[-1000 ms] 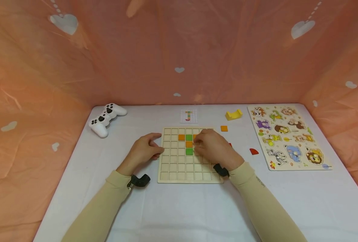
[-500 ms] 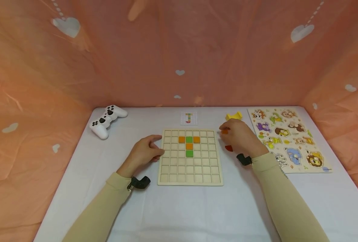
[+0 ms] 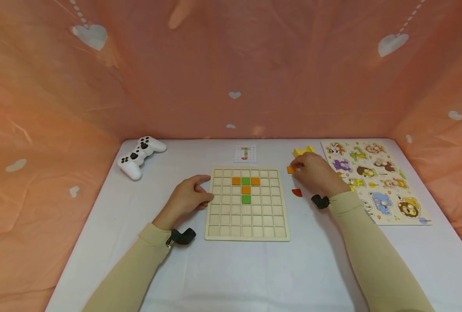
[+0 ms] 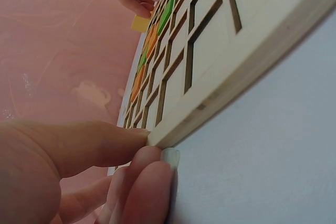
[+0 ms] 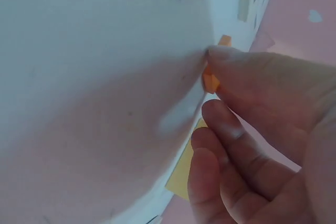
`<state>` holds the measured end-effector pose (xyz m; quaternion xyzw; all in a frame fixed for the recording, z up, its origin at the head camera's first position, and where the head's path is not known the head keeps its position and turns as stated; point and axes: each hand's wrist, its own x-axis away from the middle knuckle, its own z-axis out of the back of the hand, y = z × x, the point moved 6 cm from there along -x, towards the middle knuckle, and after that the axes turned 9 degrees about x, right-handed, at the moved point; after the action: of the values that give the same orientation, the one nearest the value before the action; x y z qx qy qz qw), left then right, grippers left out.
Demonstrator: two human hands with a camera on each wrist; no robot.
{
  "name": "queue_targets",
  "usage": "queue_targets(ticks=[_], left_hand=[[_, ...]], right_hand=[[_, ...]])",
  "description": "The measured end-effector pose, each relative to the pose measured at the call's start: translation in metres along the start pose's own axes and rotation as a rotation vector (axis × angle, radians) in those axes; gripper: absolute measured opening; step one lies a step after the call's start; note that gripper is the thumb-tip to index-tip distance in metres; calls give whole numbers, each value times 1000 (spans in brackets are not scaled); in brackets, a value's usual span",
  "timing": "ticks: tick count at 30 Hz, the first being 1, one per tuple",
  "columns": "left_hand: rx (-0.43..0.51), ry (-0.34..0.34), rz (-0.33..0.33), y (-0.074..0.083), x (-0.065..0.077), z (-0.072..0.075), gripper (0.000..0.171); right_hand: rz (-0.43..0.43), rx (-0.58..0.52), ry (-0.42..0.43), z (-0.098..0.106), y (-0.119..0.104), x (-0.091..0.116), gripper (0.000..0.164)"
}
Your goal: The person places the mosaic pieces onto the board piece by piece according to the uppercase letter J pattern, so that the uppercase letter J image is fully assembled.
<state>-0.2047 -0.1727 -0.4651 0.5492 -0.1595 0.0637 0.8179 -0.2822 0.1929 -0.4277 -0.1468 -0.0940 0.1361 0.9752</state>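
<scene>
My left hand point(image 3: 188, 196) rests at the left edge of the wooden grid board point(image 3: 246, 237), thumb and forefinger spread along it. In the left wrist view the thumb point(image 4: 113, 142) touches the board's rim. Orange and green square tiles point(image 3: 246, 190) form a T in the grid. My right hand point(image 3: 315, 172) is right of the board at a loose orange square tile point(image 3: 291, 170). In the right wrist view its thumb point(image 5: 247, 66) overlaps the orange tile point(image 5: 211, 82), with the fingertips just apart from it. A red quarter-circle piece point(image 3: 297, 192) lies nearer me.
Behind the board lies a small pattern card point(image 3: 245, 153) with a J shape. A yellow block point(image 3: 303, 151) stands behind my right hand. An animal peg puzzle point(image 3: 379, 182) lies at the right, partly covered by my right arm; a white game controller point(image 3: 141, 157) is at the far left.
My right hand has left the board's middle and moved right to the loose orange tile, uncovering an orange tile at the T's right end. My left hand has stayed at the board's edge.
</scene>
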Motion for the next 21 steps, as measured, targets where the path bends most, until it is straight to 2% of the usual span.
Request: queue_targets(ticks=[11,16,21], left_hand=[[-9,8,1,0,0,1,67],[-1,-5,-10,0,0,-2,67],[-8,3,-14,2,2,-1,67]], right_hand=[[22,-6,8,-2,2,-2,21],[-2,-8,13,0,-1,8,23],[-28,-66,-17,-1,-13,18,28]])
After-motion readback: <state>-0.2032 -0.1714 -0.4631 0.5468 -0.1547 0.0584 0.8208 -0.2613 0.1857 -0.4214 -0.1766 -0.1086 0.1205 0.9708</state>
